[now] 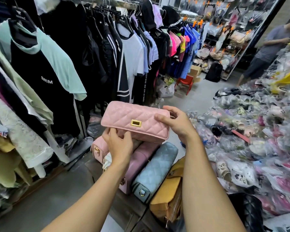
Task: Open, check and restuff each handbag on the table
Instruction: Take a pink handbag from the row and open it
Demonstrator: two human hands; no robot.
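Your left hand (117, 144) curls its fingers under the lower left edge of the pink quilted handbag (129, 114), and your right hand (176, 124) clasps the bag's right end, thumb on the front flap. Between them the bag hangs in the air above the worktop (127, 210), flap down and gold clasp (136, 123) facing you. Freeing one hand to work that clasp leaves the bag hung from one end, so it may tip and fall, or spill its stuffing once the flap lifts. Right beneath lie a second pink bag (99, 148), a mauve bag (139, 163), a blue quilted bag (154, 169) and a mustard bag (169, 195), leaving little room to set it down. Hanging clothes (57, 64) crowd your left and a heap of bagged shoes (258, 131) your right.
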